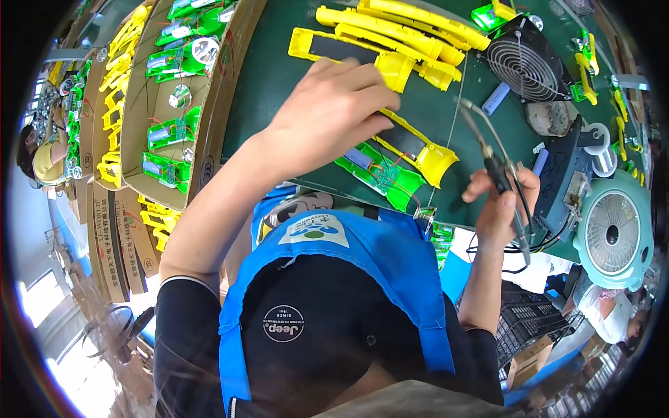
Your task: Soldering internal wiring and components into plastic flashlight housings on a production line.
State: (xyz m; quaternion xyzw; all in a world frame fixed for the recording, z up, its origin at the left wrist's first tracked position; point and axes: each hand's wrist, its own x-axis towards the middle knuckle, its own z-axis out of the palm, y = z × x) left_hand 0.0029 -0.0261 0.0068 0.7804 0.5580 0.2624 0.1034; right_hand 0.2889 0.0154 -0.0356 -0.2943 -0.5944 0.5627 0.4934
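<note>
My right hand (505,198) grips a soldering iron (496,171), its tip pointing up and away over the table. A thin cable runs alongside the iron. My left hand (338,108) is curled, with its fingertips at the upper end of a yellow plastic casing half (437,161) with a dark strip inside; the fingers hide that end. Just nearer to me lies a green casing half (404,189), holding a blue battery cell (359,158) and a small circuit board with red wires. More yellow casing halves (390,35) lie beyond my left hand.
A cardboard box (230,70) of green assemblies stands left, with yellow parts beside it. On the right are a black fan with a wire guard (526,59), a loose battery (496,99), a solder reel (599,143), a blue soldering station (557,188) and a teal fan (613,230).
</note>
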